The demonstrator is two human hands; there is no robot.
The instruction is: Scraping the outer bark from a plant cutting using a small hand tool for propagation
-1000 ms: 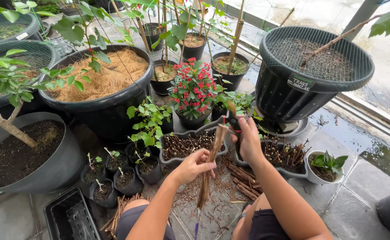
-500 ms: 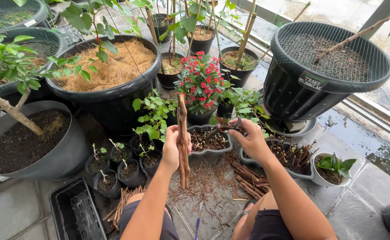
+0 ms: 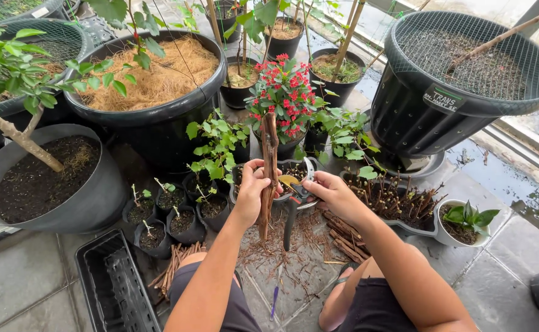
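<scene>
Brown stem cutting stood upright, L hand fisted round mid-length to steady it; R hand, at 3 o'clock, closed on pruning shears w/ blades beside stem.

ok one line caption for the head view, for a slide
Left hand holds a brown cutting upright while right hand grips pruning shears beside it, among potted plants.
</scene>
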